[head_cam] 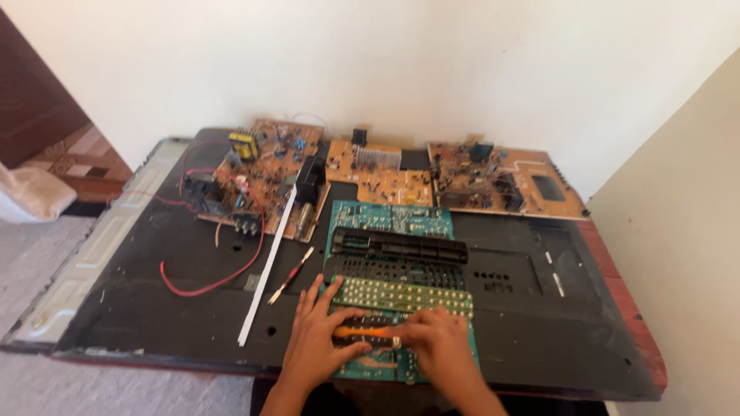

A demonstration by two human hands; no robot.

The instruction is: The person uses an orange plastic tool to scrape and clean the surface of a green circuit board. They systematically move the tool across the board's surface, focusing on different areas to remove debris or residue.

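Your left hand lay flat, fingers apart, on the green circuit board; right hand clamped the orange-handled screwdriver. Board looked stiff, light, fragile; best held by edges.

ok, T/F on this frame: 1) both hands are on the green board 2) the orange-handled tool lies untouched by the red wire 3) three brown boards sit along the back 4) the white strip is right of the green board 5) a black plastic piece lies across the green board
1) True: left hand and right hand both rest on the green board.
2) False: the orange-handled tool is under both hands, away from the red wire.
3) True: the left brown board, middle brown board and right brown board line the back.
4) False: the white strip lies left of it.
5) True: the black plastic piece lies across it.
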